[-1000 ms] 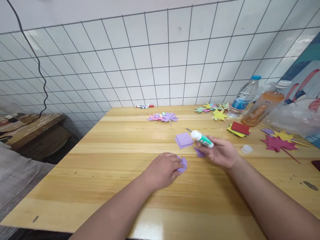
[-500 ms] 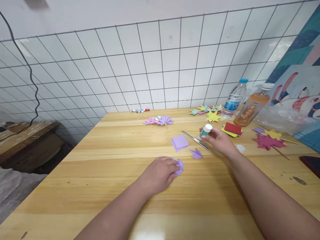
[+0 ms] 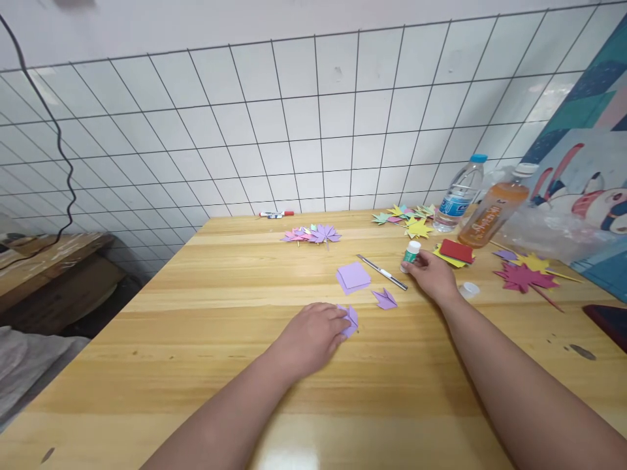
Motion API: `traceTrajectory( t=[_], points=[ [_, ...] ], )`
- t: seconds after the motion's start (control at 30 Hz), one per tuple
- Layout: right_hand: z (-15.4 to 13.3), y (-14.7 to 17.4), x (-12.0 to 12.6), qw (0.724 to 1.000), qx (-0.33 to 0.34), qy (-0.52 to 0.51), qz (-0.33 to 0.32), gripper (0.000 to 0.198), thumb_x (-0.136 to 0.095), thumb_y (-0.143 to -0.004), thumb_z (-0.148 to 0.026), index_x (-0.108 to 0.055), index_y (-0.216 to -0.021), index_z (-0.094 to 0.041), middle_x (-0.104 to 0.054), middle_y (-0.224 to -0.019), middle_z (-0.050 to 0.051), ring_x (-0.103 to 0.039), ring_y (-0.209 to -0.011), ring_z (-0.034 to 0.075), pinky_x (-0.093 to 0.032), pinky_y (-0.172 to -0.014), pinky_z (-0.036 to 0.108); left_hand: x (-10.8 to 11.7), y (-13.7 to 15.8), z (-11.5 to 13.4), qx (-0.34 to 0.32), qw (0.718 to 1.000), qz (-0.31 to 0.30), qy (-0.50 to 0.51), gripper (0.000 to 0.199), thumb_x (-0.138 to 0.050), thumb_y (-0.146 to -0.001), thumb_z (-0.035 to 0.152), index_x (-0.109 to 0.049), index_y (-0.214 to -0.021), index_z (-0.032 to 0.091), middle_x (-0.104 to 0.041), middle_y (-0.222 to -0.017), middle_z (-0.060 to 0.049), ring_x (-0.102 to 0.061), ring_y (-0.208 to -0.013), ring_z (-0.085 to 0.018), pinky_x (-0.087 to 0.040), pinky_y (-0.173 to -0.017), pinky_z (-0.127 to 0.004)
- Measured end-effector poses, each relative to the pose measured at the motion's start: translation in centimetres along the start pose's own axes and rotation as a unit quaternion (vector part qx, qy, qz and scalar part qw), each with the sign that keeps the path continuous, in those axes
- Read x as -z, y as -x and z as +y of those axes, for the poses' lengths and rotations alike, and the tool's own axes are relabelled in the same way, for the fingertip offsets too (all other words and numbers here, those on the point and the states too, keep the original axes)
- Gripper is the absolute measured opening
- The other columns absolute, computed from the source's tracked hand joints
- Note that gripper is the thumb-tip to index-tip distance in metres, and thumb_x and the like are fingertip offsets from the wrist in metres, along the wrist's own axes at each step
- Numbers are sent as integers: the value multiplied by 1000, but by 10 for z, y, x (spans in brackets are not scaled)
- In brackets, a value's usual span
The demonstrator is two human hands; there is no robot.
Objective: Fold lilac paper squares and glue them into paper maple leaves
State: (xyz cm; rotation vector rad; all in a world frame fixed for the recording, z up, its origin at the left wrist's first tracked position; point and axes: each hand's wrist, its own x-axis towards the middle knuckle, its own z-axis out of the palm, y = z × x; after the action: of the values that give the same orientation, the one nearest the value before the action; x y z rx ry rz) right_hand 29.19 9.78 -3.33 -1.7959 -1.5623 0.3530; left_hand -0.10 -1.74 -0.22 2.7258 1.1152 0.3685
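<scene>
My left hand (image 3: pixel 316 336) rests on the table, its fingers holding down a small folded purple paper (image 3: pixel 351 321); the fingers cover much of that paper. Held in my right hand (image 3: pixel 434 274) is a glue stick (image 3: pixel 410 256) with a green label and a white top, upright at table level. Between the hands lie a folded purple paper piece with pointed tips (image 3: pixel 385 299), a stack of square purple paper (image 3: pixel 353 278) and a craft knife (image 3: pixel 382 271). A translucent white cap (image 3: pixel 469 290) sits just right of my right wrist.
Paper leaves (image 3: pixel 318 235) and markers (image 3: pixel 277 214) lie toward the tiled wall. At the right stand a water bottle (image 3: pixel 456 196) and an orange drink bottle (image 3: pixel 494 205), near red paper (image 3: pixel 456 250), a dark red paper leaf (image 3: pixel 525 278) and a dark phone-like object (image 3: pixel 607 325).
My right hand has moved slightly right and lowered the glue stick, which is now more upright. The left hand stays on the folded purple paper.
</scene>
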Motion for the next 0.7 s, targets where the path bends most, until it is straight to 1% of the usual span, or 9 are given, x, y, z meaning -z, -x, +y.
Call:
traceTrajectory(
  t=[0.2, 0.27, 0.37, 0.43, 0.47, 0.5, 0.57, 0.63, 0.7],
  points=[
    [-3, 3, 0, 999, 17, 39, -13, 30, -57, -69, -44, -61, -85, -19, -65, -78, 4, -58, -70, 20, -40, -59, 29, 1, 0, 0, 0, 1000, -1, 7, 27, -45, -87, 24, -59, -110, 25, -62, -113, -3, -54, -106, -19, -38, -95, -37],
    [-6, 5, 0, 999, 19, 40, -8, 36, -59, -67, -45, -61, -93, -19, -64, -86, 7, -58, -77, 22, -42, -65, 32, 2, 0, 0, -1, 1000, 0, 9, 28, -45, -87, 24, -58, -111, 25, -62, -114, -3, -54, -106, -19, -38, -95, -37],
    [-20, 14, 7, 994, 60, 13, 90, 60, -63, -65, -41, -50, -118, -19, -55, -115, 12, -52, -100, 28, -41, -82, 39, 2, 0, 1, -1, 1000, -1, 9, 28, -44, -87, 23, -58, -111, 25, -62, -114, -2, -54, -106, -19, -38, -94, -36],
    [-34, 23, 16, 973, 116, -14, 201, 53, -54, -75, -33, -44, -125, -19, -48, -125, 13, -44, -112, 28, -35, -91, 40, 2, 0, 1, 1, 1000, -2, 6, 28, -44, -87, 23, -58, -111, 25, -62, -114, -2, -54, -106, -19, -38, -94, -36],
    [-40, 27, 21, 966, 150, -21, 209, 46, -49, -78, -29, -46, -123, -19, -49, -123, 12, -46, -110, 26, -36, -91, 38, 2, 0, 1, 2, 1000, -2, 5, 28, -43, -87, 23, -58, -111, 25, -62, -113, -2, -54, -106, -19, -38, -94, -36],
    [-46, 32, 25, 964, 176, -30, 197, 37, -45, -81, -26, -51, -116, -19, -55, -114, 11, -50, -104, 24, -39, -87, 35, 2, 0, 1, 3, 1000, -2, 3, 28, -43, -87, 23, -58, -111, 25, -62, -113, -2, -54, -106, -19, -38, -94, -36],
    [-54, 38, 29, 975, 220, 1, 14, 27, -40, -84, -24, -61, -100, -22, -63, -96, 6, -57, -88, 21, -43, -76, 32, 2, 0, 2, 4, 1000, -1, 1, 28, -44, -87, 24, -58, -111, 25, -62, -112, -2, -54, -106, -19, -38, -94, -36],
    [-55, 42, 27, 958, 240, 57, -146, 26, -44, -82, -22, -65, -96, -24, -64, -96, 6, -58, -87, 21, -42, -76, 32, 3, 0, 2, 5, 1000, 2, 1, 27, -44, -87, 26, -58, -110, 25, -63, -111, -2, -54, -105, -19, -38, -94, -36],
    [-51, 42, 21, 939, 241, 95, -225, 26, -48, -79, -22, -65, -98, -24, -62, -100, 7, -57, -90, 22, -41, -78, 32, 4, -1, 2, 7, 1000, 7, 4, 26, -45, -87, 27, -60, -108, 24, -64, -108, -2, -55, -103, -19, -38, -93, -35]
  ],
)
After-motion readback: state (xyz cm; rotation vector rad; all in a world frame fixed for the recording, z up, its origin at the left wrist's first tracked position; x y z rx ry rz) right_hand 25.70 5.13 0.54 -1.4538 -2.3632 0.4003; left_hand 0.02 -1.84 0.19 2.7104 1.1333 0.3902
